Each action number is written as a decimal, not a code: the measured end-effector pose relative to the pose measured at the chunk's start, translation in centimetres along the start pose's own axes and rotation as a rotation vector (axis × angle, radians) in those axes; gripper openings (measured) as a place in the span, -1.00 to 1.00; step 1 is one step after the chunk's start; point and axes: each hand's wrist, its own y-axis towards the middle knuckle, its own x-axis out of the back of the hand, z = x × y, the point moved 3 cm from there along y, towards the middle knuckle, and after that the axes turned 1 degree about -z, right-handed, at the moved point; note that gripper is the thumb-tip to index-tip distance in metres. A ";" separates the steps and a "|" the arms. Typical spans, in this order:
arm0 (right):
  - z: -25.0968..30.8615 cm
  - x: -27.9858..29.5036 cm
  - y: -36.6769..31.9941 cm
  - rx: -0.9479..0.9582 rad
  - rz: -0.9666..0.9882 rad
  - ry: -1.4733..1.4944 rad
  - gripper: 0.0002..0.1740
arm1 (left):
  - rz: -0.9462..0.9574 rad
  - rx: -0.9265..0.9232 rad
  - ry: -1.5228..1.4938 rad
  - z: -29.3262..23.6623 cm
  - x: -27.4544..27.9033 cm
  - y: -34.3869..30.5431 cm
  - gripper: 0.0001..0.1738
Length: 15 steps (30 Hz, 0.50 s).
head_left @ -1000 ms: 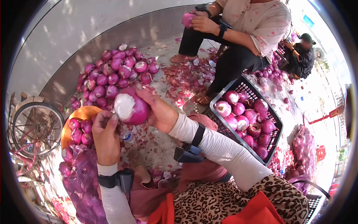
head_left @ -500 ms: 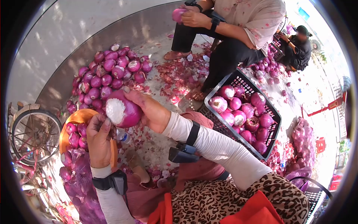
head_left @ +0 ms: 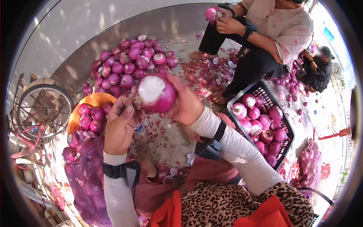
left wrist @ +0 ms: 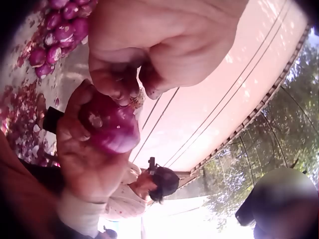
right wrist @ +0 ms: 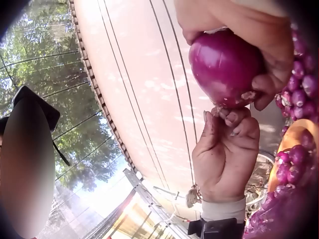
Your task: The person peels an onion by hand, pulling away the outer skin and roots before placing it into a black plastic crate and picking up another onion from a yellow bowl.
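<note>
My right hand (head_left: 186, 99) grips a large red onion (head_left: 166, 97), fingers and thumb curled round its side. A pale patch marks the onion's upper face in the head view. At one end of it, my left hand (head_left: 120, 123) pinches the dry tuft with thumb and fingertips. In the left wrist view the left hand (left wrist: 164, 45) bends down over that end of the onion (left wrist: 112, 127), above the palm of the right hand (left wrist: 92, 164). The right wrist view has the left hand (right wrist: 227, 159) reaching up to the onion's lower tip (right wrist: 227, 67).
An orange bowl (head_left: 72, 123) of onions and a purple mesh sack (head_left: 87, 181) are at left. Ahead lies an onion pile (head_left: 128, 68); peelings (head_left: 200, 75) litter the ground. A black crate (head_left: 288, 151) of onions stands at right. Another person (head_left: 261, 41) sits opposite, holding an onion.
The head view has swung, so the scene sits further right and lower than half a second ago. Both hands stay at the onion, whose pale patch now faces the head camera more fully.
</note>
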 end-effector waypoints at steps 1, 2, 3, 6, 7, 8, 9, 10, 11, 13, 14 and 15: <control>0.1 0.1 0.0 -0.034 -0.005 0.034 -0.51 | 0.006 0.004 -0.007 0.0 -0.1 0.0 -0.86; 0.0 0.2 0.2 0.008 -0.049 -0.035 -0.48 | 0.013 0.008 -0.014 0.0 -0.2 0.0 -0.87; 0.1 0.1 0.2 0.048 -0.088 -0.069 -0.47 | 0.018 0.011 -0.022 -0.1 -0.3 0.0 -0.87; 0.3 -0.1 0.3 0.165 -0.177 -0.176 -0.44 | 0.010 0.040 0.058 0.1 -0.1 0.1 -0.87; 0.4 0.3 0.3 0.135 -0.179 -0.183 -0.45 | 0.018 0.049 0.098 0.2 -0.2 0.0 -0.87; 0.8 0.6 0.0 0.105 -0.180 -0.191 -0.45 | -0.002 0.040 0.138 0.4 -0.3 0.0 -0.88; 1.1 0.8 -0.3 0.074 -0.181 -0.199 -0.45 | 0.010 0.059 0.200 0.6 0.0 -0.1 -0.89; 1.7 0.5 -0.6 0.094 -0.101 -0.229 -0.44 | 0.022 0.077 0.263 0.8 0.2 -0.1 -0.89; 2.2 0.5 -1.0 0.107 -0.125 -0.234 -0.45 | 0.034 0.096 0.323 0.9 0.3 -0.1 -0.89; 3.4 0.7 -2.0 0.132 -0.180 -0.251 -0.45 | 0.035 0.119 0.425 0.8 0.2 -0.4 -0.87; 4.3 1.8 -2.2 0.190 -0.198 -0.242 -0.45 | 0.039 0.132 0.473 0.8 0.0 -0.6 -0.86; 5.3 1.2 -3.6 0.239 -0.203 -0.264 -0.43 | 0.043 0.146 0.520 0.8 -0.3 -0.8 -0.85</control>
